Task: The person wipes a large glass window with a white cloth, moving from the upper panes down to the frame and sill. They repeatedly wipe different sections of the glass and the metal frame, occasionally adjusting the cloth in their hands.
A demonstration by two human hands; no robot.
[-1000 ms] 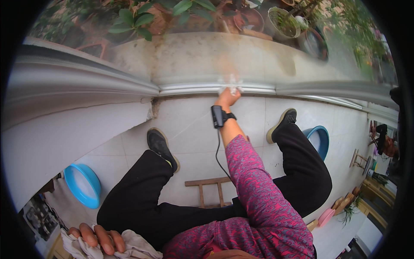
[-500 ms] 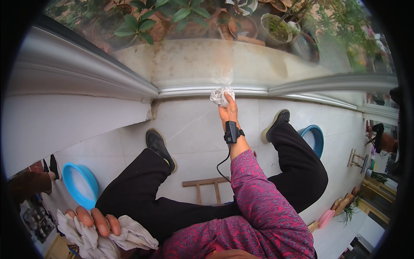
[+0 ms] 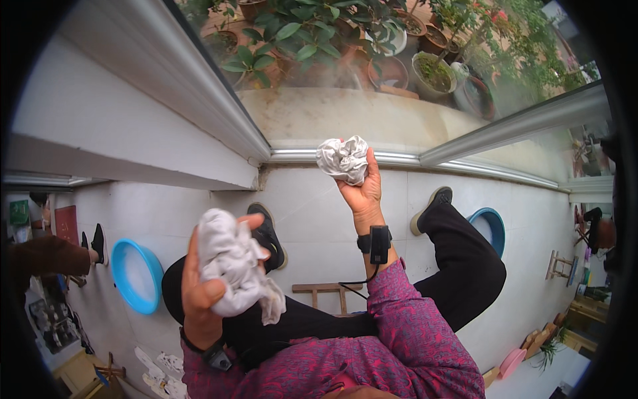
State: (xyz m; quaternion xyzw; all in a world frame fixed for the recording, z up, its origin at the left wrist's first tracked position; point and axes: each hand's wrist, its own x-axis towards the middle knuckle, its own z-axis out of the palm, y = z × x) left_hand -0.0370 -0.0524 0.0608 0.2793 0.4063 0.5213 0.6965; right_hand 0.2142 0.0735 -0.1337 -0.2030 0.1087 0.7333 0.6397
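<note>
Bunched in my left hand (image 3: 199,292) is a crumpled white cloth (image 3: 231,266), raised in front of my left leg, one end hanging down beside the thumb. My right arm is stretched forward. A second balled white cloth (image 3: 342,159) rests in the upturned palm of my right hand (image 3: 364,193), with the fingers hidden behind it. This cloth appears in front of the silver window track (image 3: 399,158) at the base of the glass; whether it touches the track I cannot tell. Black devices are strapped to both wrists.
Light blue basin (image 3: 136,276) stands left, a darker blue basin (image 3: 488,229) right beyond my foot. A wooden stool (image 3: 329,289) is between my legs. Potted plants (image 3: 435,72) stand behind the glass. Another person's foot (image 3: 99,243) is at far left; a white wall (image 3: 133,133) juts in.
My right hand has turned palm up and come off the track with its cloth. The left hand has risen forward and inward, bringing its cloth up. The view has shifted slightly.
</note>
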